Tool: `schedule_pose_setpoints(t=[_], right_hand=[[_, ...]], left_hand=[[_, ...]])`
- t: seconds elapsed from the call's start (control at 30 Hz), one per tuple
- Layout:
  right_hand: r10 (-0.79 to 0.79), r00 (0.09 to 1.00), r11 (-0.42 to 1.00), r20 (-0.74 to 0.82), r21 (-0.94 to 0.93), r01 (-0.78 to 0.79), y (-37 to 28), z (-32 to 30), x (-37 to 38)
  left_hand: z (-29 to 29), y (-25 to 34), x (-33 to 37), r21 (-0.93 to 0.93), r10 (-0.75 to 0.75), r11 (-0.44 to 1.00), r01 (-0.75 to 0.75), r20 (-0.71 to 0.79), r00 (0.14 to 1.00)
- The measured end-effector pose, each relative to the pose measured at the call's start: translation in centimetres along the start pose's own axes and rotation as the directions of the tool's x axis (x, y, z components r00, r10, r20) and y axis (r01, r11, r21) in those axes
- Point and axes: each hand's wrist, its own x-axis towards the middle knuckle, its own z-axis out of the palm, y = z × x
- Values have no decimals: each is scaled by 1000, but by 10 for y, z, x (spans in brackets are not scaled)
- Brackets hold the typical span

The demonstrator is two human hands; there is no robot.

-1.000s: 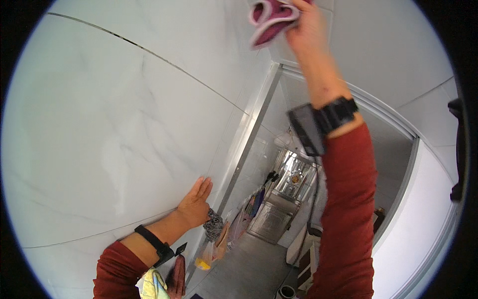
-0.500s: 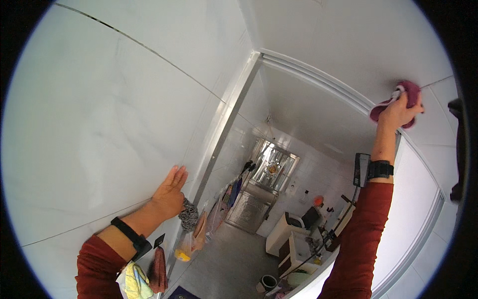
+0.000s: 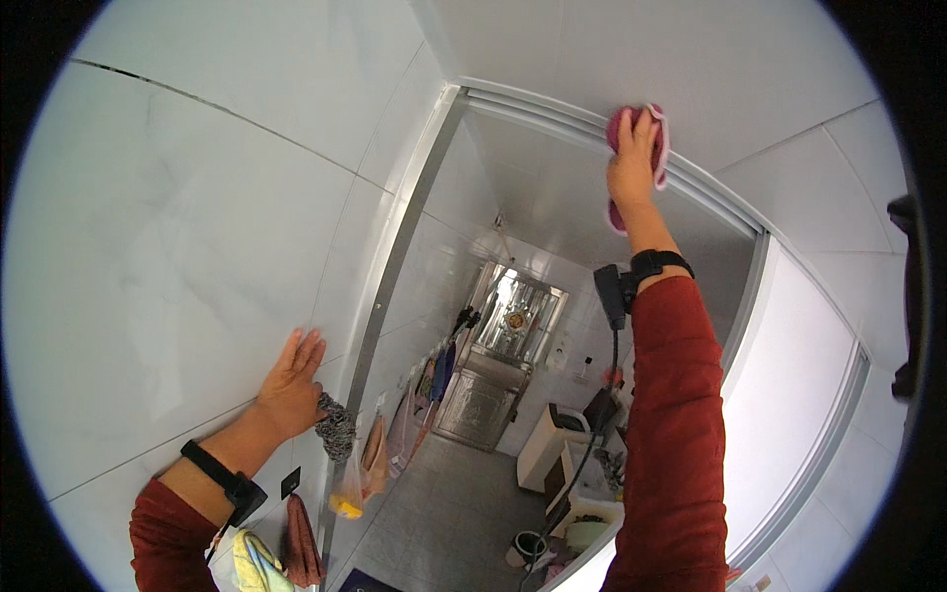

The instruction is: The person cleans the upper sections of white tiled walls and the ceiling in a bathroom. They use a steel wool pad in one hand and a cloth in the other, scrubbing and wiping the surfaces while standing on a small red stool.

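My right hand (image 3: 633, 173) is raised high and closed on a maroon cloth (image 3: 658, 148) with a pale edge. It presses the cloth against the metal top rail of the doorway (image 3: 538, 107), where the rail meets the pale panel above. My left hand (image 3: 293, 380) lies on the marbled wall tile (image 3: 187, 296) left of the doorway, fingers stretched upward. Beside its thumb hangs a grey, fuzzy mesh bundle (image 3: 336, 427); whether the thumb touches it cannot be made out.
Below my left arm hang a yellow patterned cloth (image 3: 258, 564) and a brown cloth (image 3: 303, 543). Through the doorway stand a silver metal door (image 3: 493, 365), a white washer-like appliance (image 3: 546, 444), a sink (image 3: 594, 483) and a bucket (image 3: 530, 545). A frosted sliding panel (image 3: 789, 355) is at the right.
My right hand has swept the maroon cloth left along the top of the doorway, from the right corner toward the middle. My left hand stays on the wall; the whole view has shifted slightly.
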Motion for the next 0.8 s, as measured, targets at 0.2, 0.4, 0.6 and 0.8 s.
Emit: schedule_pose_setpoints(t=[0.2,0.4,0.6,0.8], right_hand=[[293,954,868,-69,-399,-296,133,7,-24],[387,889,736,-245,-499,-458,153,22,19],[171,976,529,138,823,-209,9,4,-13],[134,839,934,527,216,-285,14,-18,-80]], left_hand=[[1,1,1,35,-11,999,11,5,1000],[5,3,3,43,-29,999,28,17,999],[6,3,5,-5,-24,1000,24,-6,1000],[15,3,4,-26,-20,1000,19,-48,999]])
